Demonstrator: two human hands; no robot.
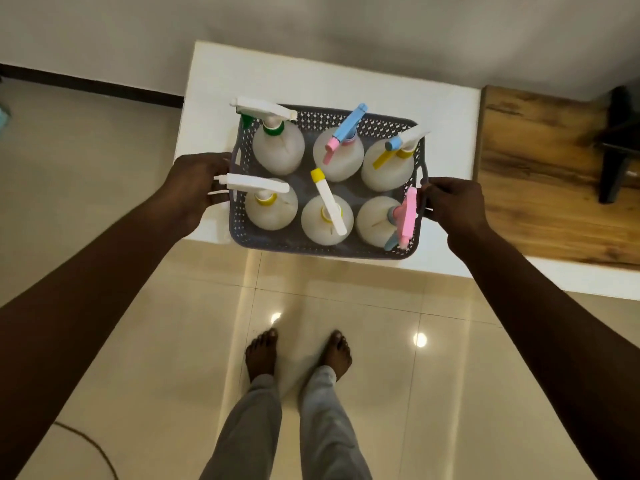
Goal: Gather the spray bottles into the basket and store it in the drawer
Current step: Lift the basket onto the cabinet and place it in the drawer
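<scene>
A grey perforated basket [311,245] holds several translucent white spray bottles standing upright in two rows, with trigger heads in white, blue, pink and yellow; one is the green-collared bottle [277,147] at the back left. The basket's front edge overhangs the white cabinet top [332,88]. My left hand [195,183] grips the basket's left handle. My right hand [453,202] grips its right handle. No drawer is in view.
A wooden surface [540,174] adjoins the white top on the right, with a dark object [620,140] standing on it. Glossy beige floor tiles lie below, where my bare feet [298,355] stand. A thin cable [86,441] runs across the floor at lower left.
</scene>
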